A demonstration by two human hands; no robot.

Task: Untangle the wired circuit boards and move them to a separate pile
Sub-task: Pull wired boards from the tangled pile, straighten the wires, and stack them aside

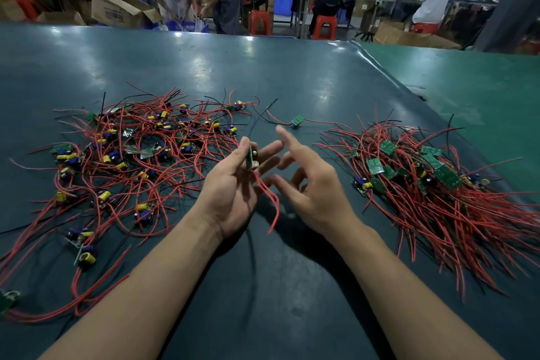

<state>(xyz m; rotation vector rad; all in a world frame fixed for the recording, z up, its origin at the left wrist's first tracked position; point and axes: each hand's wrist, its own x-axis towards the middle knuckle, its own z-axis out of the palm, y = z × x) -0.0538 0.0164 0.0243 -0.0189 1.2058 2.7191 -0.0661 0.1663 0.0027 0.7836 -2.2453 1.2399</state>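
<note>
A tangled heap of circuit boards (137,149) with red and black wires spreads over the left of the dark green table (292,82). On the right lies a second pile of boards (432,181) whose red wires run mostly one way. My left hand (233,184) pinches one small green circuit board (249,156) edge-on between thumb and fingers; its red wires (270,199) hang down below the palm. Just to the right, my right hand (306,178) hovers with fingers spread and holds nothing. A single board (297,121) lies alone beyond both hands.
A lighter green mat (467,90) covers the table's right side past a raised seam. Beyond the far edge, several people work among cardboard boxes (117,9) and red stools (323,26). Bare table surface lies between the two piles and toward the far edge.
</note>
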